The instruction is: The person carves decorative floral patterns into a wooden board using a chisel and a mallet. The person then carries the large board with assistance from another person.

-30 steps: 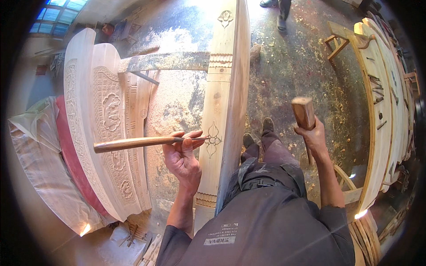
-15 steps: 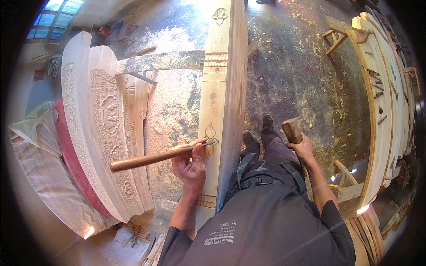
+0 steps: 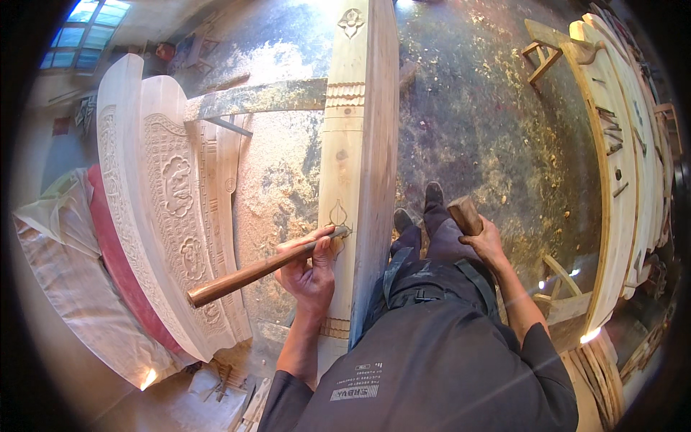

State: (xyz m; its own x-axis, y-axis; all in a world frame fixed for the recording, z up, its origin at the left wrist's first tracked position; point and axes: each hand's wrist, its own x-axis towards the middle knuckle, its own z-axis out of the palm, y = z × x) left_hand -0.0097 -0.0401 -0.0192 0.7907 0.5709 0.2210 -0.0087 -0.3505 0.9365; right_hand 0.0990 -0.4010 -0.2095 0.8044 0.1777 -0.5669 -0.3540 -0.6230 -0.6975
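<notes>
My left hand (image 3: 308,279) is closed around a carving chisel (image 3: 248,274) with a long brown wooden handle. The chisel slants across a pale wooden beam (image 3: 344,162), and its metal tip sits at a flower outline (image 3: 338,213) marked on the top face. Whether the edge presses into the wood is too small to tell. Off the beam's right side, my right hand (image 3: 486,243) grips a wooden mallet (image 3: 466,215), held apart from the chisel. Farther up the beam are a finished carved flower (image 3: 350,24) and a band of wavy grooves (image 3: 346,94).
Carved panels (image 3: 173,180) stand at the left beside a cloth-covered stack (image 3: 75,266). A crossbar (image 3: 263,99) meets the beam from the left. At the right, a long board (image 3: 604,173) carries several tools (image 3: 613,137). Wood shavings (image 3: 281,180) litter the floor.
The chisel's handle end has swung lower and slightly right, while its tip stays at the outline. The mallet has shifted a little left and down, its head turned more.
</notes>
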